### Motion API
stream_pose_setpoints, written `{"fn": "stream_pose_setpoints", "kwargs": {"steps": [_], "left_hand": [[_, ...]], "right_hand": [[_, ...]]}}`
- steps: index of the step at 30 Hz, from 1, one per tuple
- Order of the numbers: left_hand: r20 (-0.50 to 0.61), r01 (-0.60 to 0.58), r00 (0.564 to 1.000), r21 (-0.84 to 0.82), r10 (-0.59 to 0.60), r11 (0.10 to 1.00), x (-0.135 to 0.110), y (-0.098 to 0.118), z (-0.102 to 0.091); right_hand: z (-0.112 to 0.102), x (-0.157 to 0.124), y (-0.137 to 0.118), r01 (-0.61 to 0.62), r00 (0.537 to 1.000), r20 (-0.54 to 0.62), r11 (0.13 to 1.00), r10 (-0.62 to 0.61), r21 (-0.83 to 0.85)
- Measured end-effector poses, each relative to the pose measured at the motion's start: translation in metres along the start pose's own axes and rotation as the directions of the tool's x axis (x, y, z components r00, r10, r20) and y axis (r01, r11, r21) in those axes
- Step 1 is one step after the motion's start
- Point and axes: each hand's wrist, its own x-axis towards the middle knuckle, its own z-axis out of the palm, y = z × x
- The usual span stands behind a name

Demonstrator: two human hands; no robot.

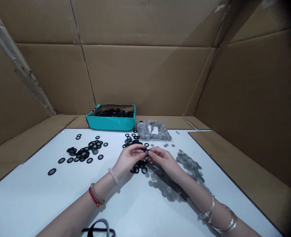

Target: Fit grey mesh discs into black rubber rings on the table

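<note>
My left hand [130, 157] and my right hand [163, 158] meet over the middle of the white table [37, 197]. Their fingertips are pinched together on a small black ring [146, 151] held between them. Loose black rings [138, 168] lie right under the hands. Grey round discs [190, 164] spread to the right of my right hand. More grey discs [165, 189] lie under my right forearm.
A teal box [112, 121] full of black rings stands at the back. A clear bag of grey discs [153, 131] lies beside it. Assembled rings [83, 153] are scattered on the left. Cardboard walls enclose the table. A black and grey band [99, 228] lies at the near edge.
</note>
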Motion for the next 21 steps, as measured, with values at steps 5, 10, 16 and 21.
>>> {"fn": "stream_pose_setpoints", "kwargs": {"steps": [5, 10, 16, 21], "left_hand": [[0.001, -0.004, 1.0, -0.082, 0.004, 0.997, -0.002, 0.004, 0.0], [0.098, 0.038, 0.995, -0.199, -0.019, 0.979, -0.005, 0.003, 0.003], [0.156, -0.021, 0.987, -0.117, 0.039, 0.993, -0.006, 0.005, 0.002], [0.159, -0.493, 0.866, 0.434, 0.475, 0.754, -0.007, 0.008, -0.007]], "right_hand": [[0.001, 0.001, 0.005, -0.059, 0.997, 0.063, 0.98, 0.047, 0.189], [0.003, -0.002, 0.001, -0.087, 0.994, 0.098, 0.935, 0.056, 0.343], [0.003, -0.005, -0.001, -0.125, 0.985, 0.164, 0.902, 0.061, 0.414], [0.0, -0.003, -0.001, -0.088, 0.994, 0.088, 0.921, 0.059, 0.38]]}}
